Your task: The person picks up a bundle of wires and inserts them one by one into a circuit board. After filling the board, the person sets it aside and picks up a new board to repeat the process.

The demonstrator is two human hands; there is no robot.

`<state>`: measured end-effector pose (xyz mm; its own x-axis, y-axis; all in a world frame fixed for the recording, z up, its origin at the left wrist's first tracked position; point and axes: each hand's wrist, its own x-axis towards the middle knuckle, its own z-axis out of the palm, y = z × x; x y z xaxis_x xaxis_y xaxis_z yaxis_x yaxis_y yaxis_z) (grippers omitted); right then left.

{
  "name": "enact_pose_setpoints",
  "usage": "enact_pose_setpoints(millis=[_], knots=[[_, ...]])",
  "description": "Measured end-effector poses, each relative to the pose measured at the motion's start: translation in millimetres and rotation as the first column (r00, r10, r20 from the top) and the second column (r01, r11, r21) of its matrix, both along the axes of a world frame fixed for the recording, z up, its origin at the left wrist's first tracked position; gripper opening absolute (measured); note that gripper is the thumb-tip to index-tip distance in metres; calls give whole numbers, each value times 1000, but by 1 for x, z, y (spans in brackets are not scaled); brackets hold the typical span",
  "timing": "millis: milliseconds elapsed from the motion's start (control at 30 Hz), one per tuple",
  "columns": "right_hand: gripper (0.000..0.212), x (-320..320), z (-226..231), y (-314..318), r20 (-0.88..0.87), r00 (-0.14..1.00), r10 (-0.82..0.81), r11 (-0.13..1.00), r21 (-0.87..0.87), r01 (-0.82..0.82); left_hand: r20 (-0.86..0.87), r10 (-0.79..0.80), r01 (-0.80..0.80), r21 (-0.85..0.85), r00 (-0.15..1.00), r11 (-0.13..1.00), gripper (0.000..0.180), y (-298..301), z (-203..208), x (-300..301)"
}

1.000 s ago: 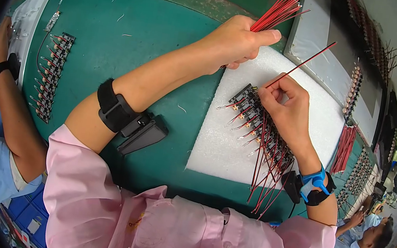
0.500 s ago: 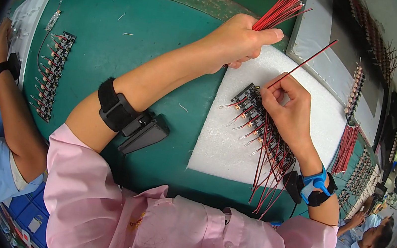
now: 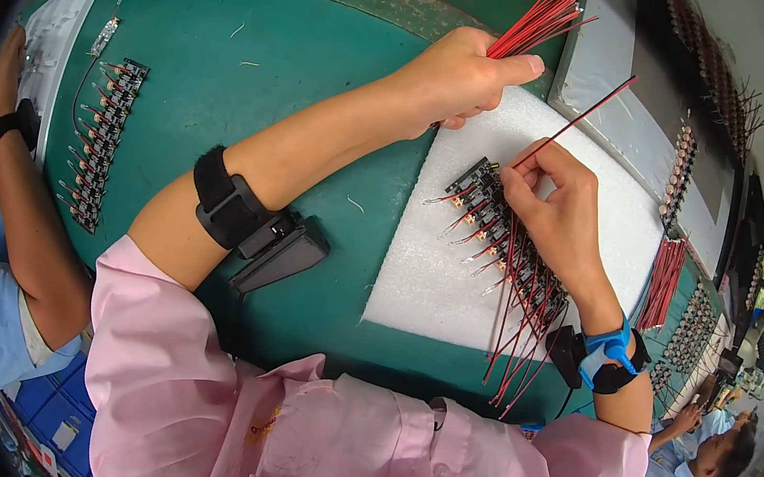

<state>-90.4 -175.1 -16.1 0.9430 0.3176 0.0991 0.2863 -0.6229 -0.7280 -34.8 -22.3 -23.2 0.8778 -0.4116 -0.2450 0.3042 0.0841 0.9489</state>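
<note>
My left hand (image 3: 469, 78) is closed around a bundle of red and black wires (image 3: 541, 23), whose loose ends fan out past the thumb. In a pinch, my right hand (image 3: 553, 198) holds a single red and black wire (image 3: 592, 112) that slants up to the right. Its lower end is hidden by my fingertips, at the upper end of a black circuit board panel (image 3: 479, 179). Along that panel sit several small light-coloured parts with short leads, and red and black wires trail from it toward me. The panel rests on a white foam sheet (image 3: 405, 280).
Another circuit board panel (image 3: 105, 144) lies on the green table mat (image 3: 330, 48) at left, near a co-worker's arm (image 3: 25, 201). More red and black wires (image 3: 661, 285) lie right of the foam. A grey-white tray (image 3: 604, 55) stands behind it. Another person (image 3: 710, 456) sits far right.
The free end of the wire in my right hand has shifted slightly left. My left hand and the wire bundle have hardly moved.
</note>
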Motion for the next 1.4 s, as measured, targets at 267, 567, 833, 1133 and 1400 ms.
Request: enact_pose_setpoints(millis=[267,567,833,1133,1400], knots=[[8,3,3,-1,-182,982,-51,996,-79,37,-5,-4,4,-24,1000,1000,31,2,2,0],[9,2,0,0,-182,981,-72,996,-57,63,-2,0,0,-18,1000,1000,27,3,-1,1],[10,-2,0,1,-98,993,-60,997,-63,54,-2,2,-2,-20,1000,1000,27,2,0,2],[10,-3,-1,0,-162,982,-100,995,-12,99,-5,4,-4,-19,1000,1000,26,1,0,1],[10,-4,-1,1,-143,985,-98,995,-24,96,-9,-2,2,-27,1000,1000,27,2,-1,2]])
